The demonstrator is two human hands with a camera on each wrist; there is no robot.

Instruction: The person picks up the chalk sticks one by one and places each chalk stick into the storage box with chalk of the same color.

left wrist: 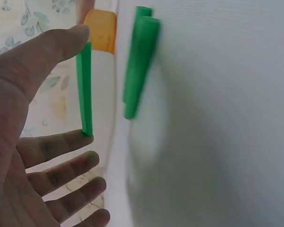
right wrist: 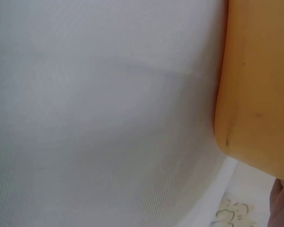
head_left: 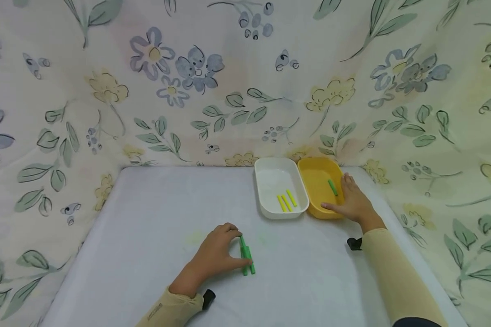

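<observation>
My left hand [head_left: 214,254] pinches a green stick [left wrist: 85,90] lengthwise, thumb at one end and index fingertip at the other. The remaining left fingers are spread and hold nothing. Close by on the white cloth lie two more green sticks [left wrist: 141,66], side by side. At the right, my right hand [head_left: 353,202] rests against the yellow tray [head_left: 313,179], fingers extended along its right rim and thumb over the front edge. Inside that tray lies one green stick [head_left: 333,187]. The right wrist view shows mostly the tray's outer wall [right wrist: 260,85] and part of a hand at lower right.
A white tray [head_left: 270,175] stands directly left of the yellow one, with three yellow sticks [head_left: 284,203] in it. White cloth [head_left: 147,218] covers the table. Floral fabric [head_left: 229,113] hangs behind and along both sides.
</observation>
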